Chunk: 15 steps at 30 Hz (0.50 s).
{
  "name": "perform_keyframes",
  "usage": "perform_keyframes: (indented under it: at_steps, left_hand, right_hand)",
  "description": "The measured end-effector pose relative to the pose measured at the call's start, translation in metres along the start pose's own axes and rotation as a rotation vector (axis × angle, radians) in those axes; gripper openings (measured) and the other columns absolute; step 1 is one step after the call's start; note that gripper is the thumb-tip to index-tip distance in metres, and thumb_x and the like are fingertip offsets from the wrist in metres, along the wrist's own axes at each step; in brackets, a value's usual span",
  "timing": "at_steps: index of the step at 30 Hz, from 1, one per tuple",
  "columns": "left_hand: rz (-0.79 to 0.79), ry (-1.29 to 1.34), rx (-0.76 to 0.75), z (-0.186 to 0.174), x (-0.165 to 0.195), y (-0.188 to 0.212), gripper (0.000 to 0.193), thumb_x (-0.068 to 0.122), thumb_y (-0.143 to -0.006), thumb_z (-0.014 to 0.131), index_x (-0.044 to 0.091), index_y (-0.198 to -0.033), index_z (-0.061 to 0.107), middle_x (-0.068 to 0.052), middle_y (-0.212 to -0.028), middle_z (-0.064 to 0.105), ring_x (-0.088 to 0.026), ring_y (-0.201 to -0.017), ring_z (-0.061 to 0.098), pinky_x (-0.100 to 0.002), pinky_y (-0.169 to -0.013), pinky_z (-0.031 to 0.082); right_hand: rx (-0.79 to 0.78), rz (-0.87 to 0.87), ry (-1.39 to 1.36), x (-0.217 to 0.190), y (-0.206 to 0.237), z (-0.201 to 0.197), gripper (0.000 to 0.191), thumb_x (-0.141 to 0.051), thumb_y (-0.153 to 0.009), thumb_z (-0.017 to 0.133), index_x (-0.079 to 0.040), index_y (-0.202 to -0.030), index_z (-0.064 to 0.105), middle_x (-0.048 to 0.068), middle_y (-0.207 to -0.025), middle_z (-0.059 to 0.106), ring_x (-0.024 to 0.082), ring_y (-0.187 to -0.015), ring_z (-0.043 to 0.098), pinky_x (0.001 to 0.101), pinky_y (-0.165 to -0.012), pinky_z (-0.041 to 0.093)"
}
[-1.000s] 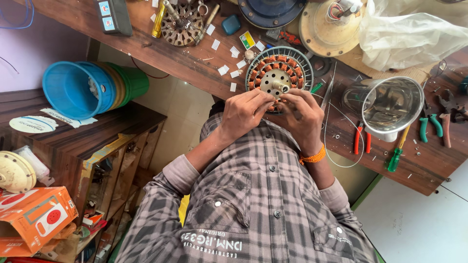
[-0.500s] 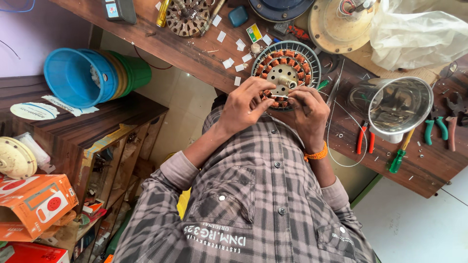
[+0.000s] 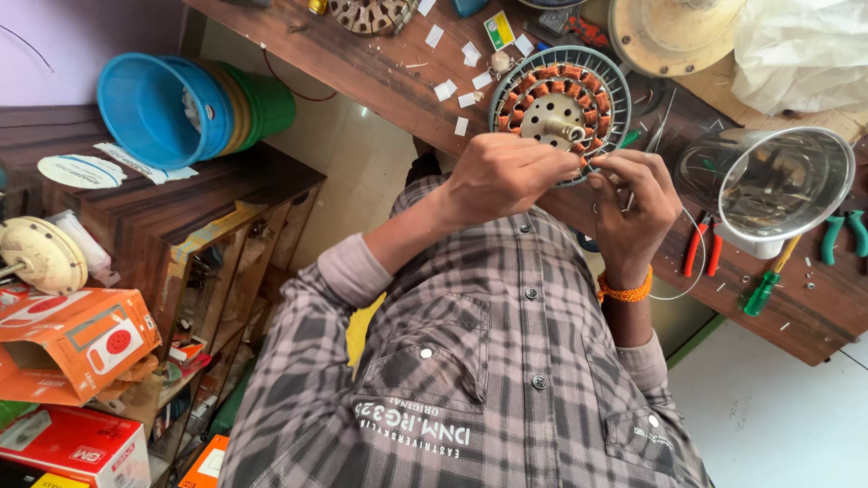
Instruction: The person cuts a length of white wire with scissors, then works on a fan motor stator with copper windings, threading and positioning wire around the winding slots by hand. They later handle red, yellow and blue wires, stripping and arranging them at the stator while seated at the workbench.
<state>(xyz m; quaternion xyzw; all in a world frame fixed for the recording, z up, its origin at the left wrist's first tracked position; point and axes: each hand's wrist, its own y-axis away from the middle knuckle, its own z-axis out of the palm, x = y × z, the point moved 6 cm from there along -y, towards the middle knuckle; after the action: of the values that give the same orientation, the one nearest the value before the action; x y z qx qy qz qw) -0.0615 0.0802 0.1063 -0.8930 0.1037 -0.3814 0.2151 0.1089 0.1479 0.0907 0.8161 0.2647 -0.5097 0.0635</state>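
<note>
A round motor stator (image 3: 561, 99) with copper coils and a metal hub lies on the wooden bench (image 3: 362, 68). My left hand (image 3: 511, 176) reaches in from the left, its fingertips pinched at the stator's near rim. My right hand (image 3: 633, 212), with an orange band on the wrist, meets it there, fingers curled and pinching the same rim section beside the coils. What sits between the fingertips is too small to make out. My checked shirt fills the bottom of the view.
On the bench: a steel bowl (image 3: 768, 185), red-handled pliers (image 3: 701, 248), a green screwdriver (image 3: 764, 289), green pliers (image 3: 841, 235), white paper slips (image 3: 452, 90), a cream fan cover (image 3: 674, 32). Stacked buckets (image 3: 172, 108) and an orange box (image 3: 72, 343) stand left.
Both hands have slid down off the stator's middle to its near rim, so the hub and more coils now show. The view has shifted a little.
</note>
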Motion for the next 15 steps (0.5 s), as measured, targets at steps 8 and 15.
perform_keyframes:
  at_steps: [8, 15]
  left_hand:
    - [0.151, -0.152, 0.001, 0.016, -0.001, -0.015, 0.019, 0.016, -0.098, 0.068, 0.012, -0.116, 0.074, 0.003, -0.074, 0.062, -0.012, -0.069, 0.062, -0.030, -0.061, 0.047]
    - [0.155, -0.117, 0.003, 0.020, -0.005, -0.011, 0.014, 0.015, -0.095, 0.069, 0.016, -0.108, 0.073, 0.004, -0.080, 0.067, -0.012, -0.071, 0.064, -0.031, -0.064, 0.048]
  right_hand:
    - [0.031, -0.035, 0.021, 0.006, -0.005, 0.004, 0.019, 0.015, -0.096, 0.075, 0.003, -0.110, 0.070, 0.012, -0.103, 0.070, 0.018, -0.089, 0.069, 0.0282, -0.076, 0.054]
    - [-0.028, -0.022, 0.078, 0.007, -0.005, 0.014, 0.025, 0.020, -0.092, 0.061, 0.004, -0.110, 0.069, 0.014, -0.102, 0.070, 0.019, -0.081, 0.069, 0.0301, -0.069, 0.054]
